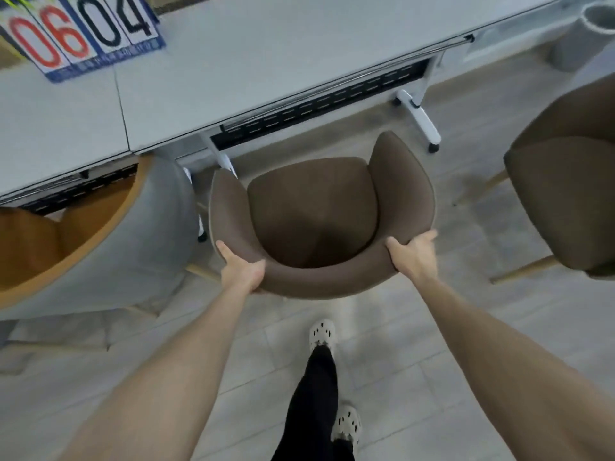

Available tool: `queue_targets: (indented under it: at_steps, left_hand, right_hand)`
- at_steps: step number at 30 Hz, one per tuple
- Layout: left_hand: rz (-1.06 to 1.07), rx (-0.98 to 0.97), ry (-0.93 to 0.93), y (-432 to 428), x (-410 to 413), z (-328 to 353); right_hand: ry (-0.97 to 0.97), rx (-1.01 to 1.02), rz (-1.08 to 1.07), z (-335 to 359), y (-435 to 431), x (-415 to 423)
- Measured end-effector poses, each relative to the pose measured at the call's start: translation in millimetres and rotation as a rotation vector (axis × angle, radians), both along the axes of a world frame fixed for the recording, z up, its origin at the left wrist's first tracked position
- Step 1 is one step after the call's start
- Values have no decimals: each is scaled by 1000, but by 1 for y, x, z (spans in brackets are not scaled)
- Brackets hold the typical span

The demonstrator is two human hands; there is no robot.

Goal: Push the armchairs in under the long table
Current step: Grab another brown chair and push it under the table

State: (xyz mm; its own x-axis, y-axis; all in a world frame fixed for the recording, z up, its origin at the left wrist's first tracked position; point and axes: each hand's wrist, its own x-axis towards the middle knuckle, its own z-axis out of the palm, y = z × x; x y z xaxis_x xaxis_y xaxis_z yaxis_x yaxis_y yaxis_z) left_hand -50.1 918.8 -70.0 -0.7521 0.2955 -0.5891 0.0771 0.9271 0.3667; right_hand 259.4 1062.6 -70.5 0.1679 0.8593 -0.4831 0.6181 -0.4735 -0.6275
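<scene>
A brown armchair [312, 211] stands on the floor in front of the long grey table [266, 61], its seat facing the table edge. My left hand [241, 269] grips the left side of its curved backrest. On the right side of the backrest, my right hand [412, 252] holds the rim with the thumb inside. A grey armchair with an orange inside [109, 234] sits to the left, partly under the table. Another brown armchair [565, 194] stands apart at the right.
A scoreboard with the numbers 06 and 04 [76, 31] lies on the table's left part. White wheeled table legs [422, 118] stand behind the chair. A grey bin [585, 31] is at the far right. My feet in white clogs [321, 334] stand on the light floor.
</scene>
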Motion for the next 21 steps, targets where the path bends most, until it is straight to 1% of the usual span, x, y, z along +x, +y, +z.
queue_targets:
  at_steps: [4, 11, 15, 21]
  left_hand:
    - [49, -26, 12, 46, -32, -7]
    - [150, -19, -21, 126, -70, -10]
    - [155, -27, 9, 143, -96, -16]
    - [152, -44, 26, 139, -101, -23]
  right_hand:
    - [-21, -9, 89, -3, 73, -45]
    - [-10, -43, 162, 6, 189, -102]
    - [-43, -40, 152, 4, 197, -125]
    - [-45, -39, 163, -4, 189, -124]
